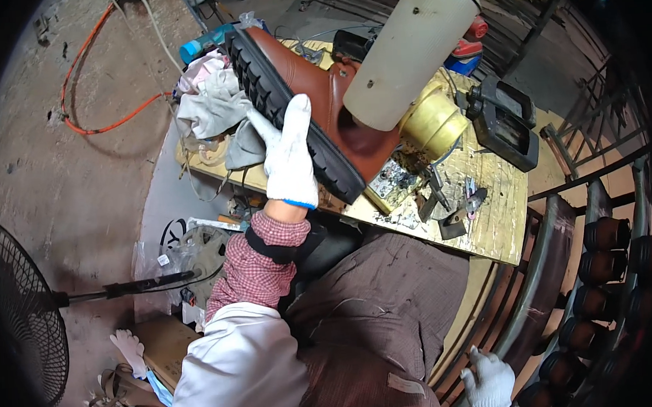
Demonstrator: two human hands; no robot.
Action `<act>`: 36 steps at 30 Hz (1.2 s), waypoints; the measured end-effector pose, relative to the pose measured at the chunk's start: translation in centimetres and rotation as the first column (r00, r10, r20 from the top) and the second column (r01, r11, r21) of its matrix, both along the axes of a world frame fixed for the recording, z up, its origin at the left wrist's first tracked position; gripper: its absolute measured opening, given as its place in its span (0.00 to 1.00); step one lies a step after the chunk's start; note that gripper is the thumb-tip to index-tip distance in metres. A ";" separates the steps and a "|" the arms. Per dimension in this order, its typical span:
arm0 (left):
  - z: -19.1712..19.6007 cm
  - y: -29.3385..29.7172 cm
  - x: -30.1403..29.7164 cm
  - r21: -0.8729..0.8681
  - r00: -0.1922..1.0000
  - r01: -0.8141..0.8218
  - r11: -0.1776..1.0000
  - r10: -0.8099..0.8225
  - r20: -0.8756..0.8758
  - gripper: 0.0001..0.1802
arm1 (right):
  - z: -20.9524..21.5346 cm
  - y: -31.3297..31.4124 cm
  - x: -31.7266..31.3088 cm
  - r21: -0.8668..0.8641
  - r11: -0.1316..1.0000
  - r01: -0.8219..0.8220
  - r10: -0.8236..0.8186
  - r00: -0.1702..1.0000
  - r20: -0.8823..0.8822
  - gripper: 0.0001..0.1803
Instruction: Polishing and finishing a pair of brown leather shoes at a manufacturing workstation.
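A brown leather boot (296,61) with a thick black treaded sole (260,78) lies tilted on its side over the workbench. Its shaft opening meets the end of a large pale cylinder (410,48). My left hand (290,157), in a white glove, rests against the sole, with its visible fingers stretched out and spread; some fingers are hidden. Low on the right, my right hand (490,383), also gloved, hangs beside the rack with its fingers loosely bent and apart. Nothing shows in it.
The yellow workbench (500,220) carries a yellow roll (436,124), small hand tools (440,197), black trays (506,120) and crumpled rags (214,102). A fan (22,315) stands at left, near an orange hose (82,61). Dark rounded items (602,266) line the right rack.
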State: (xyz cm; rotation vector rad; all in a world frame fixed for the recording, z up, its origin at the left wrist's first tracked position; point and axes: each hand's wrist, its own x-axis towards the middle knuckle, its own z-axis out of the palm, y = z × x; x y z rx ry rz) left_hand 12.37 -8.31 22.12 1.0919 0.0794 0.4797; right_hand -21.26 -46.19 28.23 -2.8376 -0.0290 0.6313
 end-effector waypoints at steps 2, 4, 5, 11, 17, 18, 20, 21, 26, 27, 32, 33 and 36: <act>2.2 -1.6 1.2 -0.007 0.998 -0.022 1.000 0.022 -0.062 0.65 | -0.4 1.7 2.8 0.053 0.996 -0.067 0.059 0.989 0.132 0.29; 3.8 -1.5 1.9 0.015 0.987 -0.004 1.000 0.006 -0.163 0.65 | -0.7 3.5 5.8 0.077 0.985 -0.156 0.135 0.966 0.222 0.29; 4.1 -1.5 2.1 0.064 0.982 -0.009 0.998 0.021 -0.189 0.65 | -0.7 4.1 7.4 0.066 0.979 -0.192 0.174 0.960 0.221 0.28; 2.2 1.2 -0.4 -0.118 0.962 -0.028 0.993 -0.005 -0.272 0.37 | -0.1 7.4 11.7 0.002 0.941 -0.340 0.320 0.887 0.333 0.30; 0.1 3.9 -6.5 -0.360 0.931 0.170 0.917 -0.270 -0.246 0.40 | -1.4 8.3 8.8 0.132 0.950 -0.284 0.207 0.885 0.416 0.28; -0.5 4.1 -6.9 -0.362 0.927 0.162 0.918 -0.267 -0.264 0.41 | -1.8 8.2 8.1 0.154 0.951 -0.270 0.184 0.888 0.421 0.28; -2.1 4.7 -7.4 -0.350 0.934 0.205 0.914 -0.289 -0.208 0.43 | -2.7 7.9 6.7 0.191 0.950 -0.248 0.144 0.888 0.436 0.27; -3.1 5.1 -7.6 -0.399 0.919 0.197 0.896 -0.310 -0.243 0.44 | -3.1 7.8 6.2 0.207 0.952 -0.226 0.118 0.894 0.431 0.27; -9.9 6.3 -10.1 -0.650 0.724 0.481 0.588 -0.685 -0.084 0.55 | -4.7 7.5 4.2 0.233 0.966 -0.109 0.014 0.927 0.375 0.26; -11.7 6.0 -10.7 -0.657 0.608 0.641 0.397 -0.785 0.119 0.55 | -5.0 7.4 4.0 0.233 0.968 -0.095 0.005 0.934 0.356 0.26; -18.8 4.4 -9.3 -0.597 0.462 0.749 0.288 -0.873 0.158 0.57 | -6.0 7.4 4.3 0.258 0.963 -0.071 -0.017 0.945 0.326 0.27; -19.2 4.6 -8.5 -0.518 0.474 0.756 0.399 -0.880 0.014 0.58 | -6.0 7.6 4.6 0.275 0.959 -0.071 -0.027 0.941 0.336 0.27; -18.3 5.4 -7.1 -0.323 0.562 0.743 0.587 -0.808 -0.176 0.59 | -5.7 8.6 5.5 0.300 0.944 -0.135 0.003 0.915 0.403 0.33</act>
